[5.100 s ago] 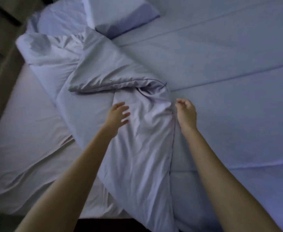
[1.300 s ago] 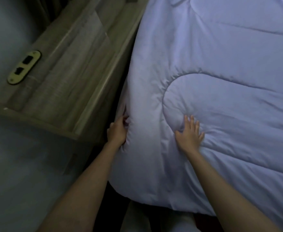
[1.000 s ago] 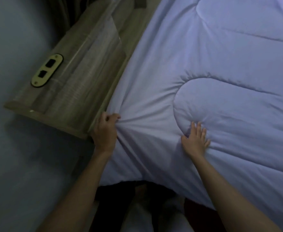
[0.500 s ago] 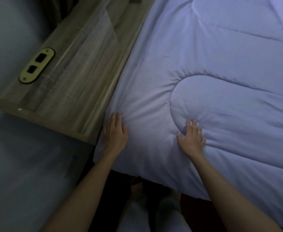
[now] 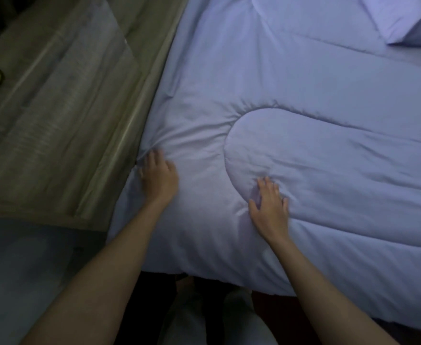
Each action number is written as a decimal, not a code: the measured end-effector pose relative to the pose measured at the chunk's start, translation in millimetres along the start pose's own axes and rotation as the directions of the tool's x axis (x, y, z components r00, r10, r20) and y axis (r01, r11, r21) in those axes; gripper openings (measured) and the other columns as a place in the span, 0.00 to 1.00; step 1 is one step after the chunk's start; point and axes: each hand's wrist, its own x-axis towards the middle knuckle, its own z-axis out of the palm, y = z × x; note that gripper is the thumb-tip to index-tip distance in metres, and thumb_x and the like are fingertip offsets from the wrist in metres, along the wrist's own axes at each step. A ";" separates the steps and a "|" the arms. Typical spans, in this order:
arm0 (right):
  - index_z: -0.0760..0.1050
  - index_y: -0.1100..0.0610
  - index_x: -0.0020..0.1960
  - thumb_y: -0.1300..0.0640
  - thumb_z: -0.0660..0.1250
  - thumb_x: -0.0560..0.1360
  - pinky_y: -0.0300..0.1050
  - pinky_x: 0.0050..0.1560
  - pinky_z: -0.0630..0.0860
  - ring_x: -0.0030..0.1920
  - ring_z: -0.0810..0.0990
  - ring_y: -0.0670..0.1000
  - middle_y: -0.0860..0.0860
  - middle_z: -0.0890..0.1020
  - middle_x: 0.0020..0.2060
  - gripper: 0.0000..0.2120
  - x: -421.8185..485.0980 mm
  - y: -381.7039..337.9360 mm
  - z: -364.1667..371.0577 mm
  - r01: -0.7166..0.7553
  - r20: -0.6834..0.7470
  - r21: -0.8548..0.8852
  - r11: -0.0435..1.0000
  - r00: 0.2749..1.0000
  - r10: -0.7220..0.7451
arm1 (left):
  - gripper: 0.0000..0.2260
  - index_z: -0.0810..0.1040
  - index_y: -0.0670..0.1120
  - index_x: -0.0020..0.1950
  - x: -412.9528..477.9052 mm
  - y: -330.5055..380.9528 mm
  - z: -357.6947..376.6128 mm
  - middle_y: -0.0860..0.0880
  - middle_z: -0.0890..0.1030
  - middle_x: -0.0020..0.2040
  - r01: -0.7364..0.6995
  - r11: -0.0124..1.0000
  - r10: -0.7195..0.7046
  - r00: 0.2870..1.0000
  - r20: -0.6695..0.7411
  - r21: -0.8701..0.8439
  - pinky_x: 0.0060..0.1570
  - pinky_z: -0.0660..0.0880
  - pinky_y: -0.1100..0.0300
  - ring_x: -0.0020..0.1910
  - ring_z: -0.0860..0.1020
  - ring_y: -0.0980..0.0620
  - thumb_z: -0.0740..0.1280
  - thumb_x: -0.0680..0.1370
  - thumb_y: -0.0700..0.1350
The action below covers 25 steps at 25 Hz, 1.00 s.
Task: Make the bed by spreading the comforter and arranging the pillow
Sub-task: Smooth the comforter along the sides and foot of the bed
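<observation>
Head view: left hand point(image 5: 158, 179) is pressing flat, fingers spread, on the comforter point(image 5: 291, 100) beside the wooden headboard point(image 5: 62, 115); right hand point(image 5: 269, 207) is lying open on the quilted panel

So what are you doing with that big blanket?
A person is making the bed. Both hands lie flat on the pale comforter, which is spread across the bed. The left hand presses its edge, where the fabric bunches beside the wooden headboard panel; the right hand rests on a puffy quilted section. A pillow sits at the top right corner.
</observation>
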 end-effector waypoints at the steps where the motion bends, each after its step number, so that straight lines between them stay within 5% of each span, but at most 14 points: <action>1: 0.57 0.53 0.76 0.50 0.57 0.76 0.59 0.72 0.54 0.77 0.54 0.54 0.51 0.57 0.77 0.29 7.9 3.3 -4.4 -0.024 -0.074 0.033 0.999 0.997 0.027 | 0.23 0.68 0.37 0.70 -9.7 18.6 9.3 0.36 0.69 0.71 -0.167 0.985 0.169 0.984 -0.058 0.038 0.67 0.64 0.44 0.69 0.69 0.37 0.53 0.79 0.46; 4: 0.59 0.55 0.76 0.55 0.57 0.78 0.61 0.73 0.51 0.78 0.53 0.55 0.52 0.58 0.77 0.26 50.2 18.1 -22.3 -0.092 -0.163 0.117 0.989 0.980 0.111 | 0.24 0.72 0.37 0.68 -36.8 83.2 41.9 0.38 0.74 0.67 -0.519 0.845 0.524 0.852 -0.007 0.129 0.63 0.70 0.39 0.65 0.75 0.39 0.54 0.76 0.47; 9: 0.54 0.51 0.77 0.43 0.48 0.79 0.62 0.73 0.51 0.77 0.55 0.55 0.49 0.57 0.78 0.28 77.0 84.5 -23.9 0.055 -0.087 -0.142 0.988 0.994 -0.068 | 0.27 0.69 0.39 0.71 -79.8 157.2 103.0 0.42 0.72 0.71 -0.660 0.731 0.632 0.751 0.191 0.176 0.66 0.67 0.40 0.70 0.71 0.43 0.54 0.76 0.50; 12: 0.58 0.51 0.76 0.44 0.49 0.77 0.62 0.72 0.56 0.75 0.62 0.56 0.50 0.62 0.76 0.29 69.0 158.2 -28.7 -0.005 -0.147 -0.145 0.989 0.989 -0.017 | 0.28 0.64 0.42 0.74 -96.8 165.6 132.8 0.45 0.66 0.75 -0.718 0.656 0.666 0.696 0.269 0.232 0.71 0.61 0.42 0.74 0.65 0.46 0.55 0.77 0.55; 16: 0.58 0.53 0.76 0.46 0.48 0.77 0.64 0.69 0.59 0.74 0.63 0.59 0.55 0.64 0.75 0.29 44.3 283.2 -61.2 -0.266 -0.242 -0.085 0.960 0.940 0.239 | 0.29 0.61 0.43 0.76 -79.7 126.1 123.9 0.45 0.63 0.76 -0.510 0.785 0.483 0.860 0.168 0.352 0.72 0.56 0.46 0.75 0.63 0.47 0.53 0.78 0.56; 20: 0.55 0.53 0.77 0.45 0.45 0.77 0.68 0.70 0.52 0.76 0.57 0.60 0.54 0.59 0.77 0.29 18.6 373.2 -95.7 -0.396 -0.214 -0.107 0.912 0.905 0.368 | 0.30 0.61 0.40 0.75 -55.2 71.0 83.4 0.40 0.64 0.75 -0.189 0.887 0.180 0.982 0.062 0.420 0.70 0.57 0.40 0.74 0.62 0.41 0.50 0.77 0.56; 23: 0.56 0.59 0.76 0.48 0.46 0.75 0.71 0.71 0.46 0.77 0.52 0.63 0.58 0.57 0.77 0.32 44.2 359.5 -120.9 -0.691 -0.269 0.177 0.701 0.651 0.710 | 0.31 0.59 0.35 0.74 -37.3 75.8 52.8 0.38 0.61 0.76 0.094 0.926 -0.090 0.996 -0.026 0.366 0.71 0.52 0.33 0.76 0.57 0.38 0.50 0.77 0.53; 24: 0.56 0.61 0.76 0.48 0.47 0.75 0.68 0.72 0.46 0.77 0.52 0.63 0.60 0.57 0.77 0.32 65.1 335.6 -127.5 -0.688 -0.268 0.278 0.671 0.615 0.742 | 0.30 0.58 0.34 0.74 -32.1 96.7 51.8 0.37 0.60 0.76 0.137 0.933 -0.121 0.990 -0.068 0.334 0.71 0.51 0.33 0.76 0.56 0.37 0.49 0.78 0.52; 25: 0.57 0.61 0.76 0.50 0.49 0.75 0.64 0.74 0.48 0.77 0.53 0.61 0.60 0.58 0.76 0.31 90.5 305.5 -131.5 -0.613 -0.276 0.336 0.715 0.661 0.698 | 0.29 0.58 0.34 0.74 -28.0 127.3 58.0 0.35 0.60 0.76 0.108 0.947 -0.083 0.992 -0.094 0.303 0.71 0.52 0.35 0.76 0.56 0.37 0.49 0.78 0.51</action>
